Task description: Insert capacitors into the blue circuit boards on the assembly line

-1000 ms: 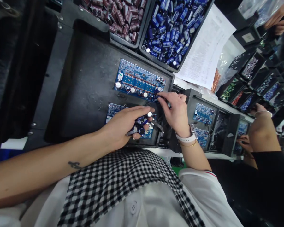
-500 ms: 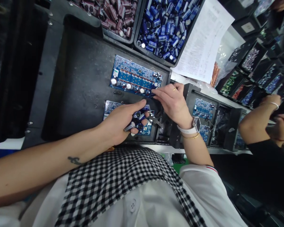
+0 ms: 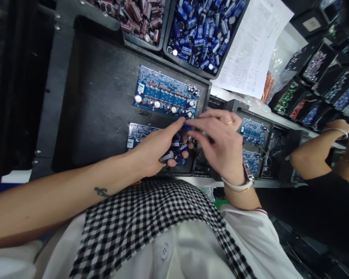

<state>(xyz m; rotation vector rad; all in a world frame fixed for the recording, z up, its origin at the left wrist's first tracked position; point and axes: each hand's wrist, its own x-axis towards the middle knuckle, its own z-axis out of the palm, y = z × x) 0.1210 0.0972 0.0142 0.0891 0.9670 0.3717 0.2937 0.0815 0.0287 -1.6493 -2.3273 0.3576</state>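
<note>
My left hand (image 3: 157, 151) is curled around several blue capacitors (image 3: 177, 151), held over the lower circuit board (image 3: 136, 133), which it partly covers. At its thumb tip my right hand (image 3: 218, 135) has thumb and forefinger closed on a blue capacitor (image 3: 187, 128), slightly blurred by motion. Just above both hands lies the upper blue circuit board (image 3: 165, 93) in the black tray. A row of round, white-topped capacitors (image 3: 157, 104) stands along that board's lower edge.
Beyond the black tray (image 3: 99, 104) stand a bin of blue capacitors (image 3: 203, 35) and a bin of brown ones (image 3: 142, 17). A printed sheet (image 3: 247, 54) lies beside them. To the right are more boards (image 3: 253, 131), parts bins (image 3: 311, 104) and another person's arm (image 3: 314, 155).
My right hand has moved from the upper board's lower right corner down to my left hand, and its fingers now hold a capacitor. Another white-topped capacitor shows at that corner.
</note>
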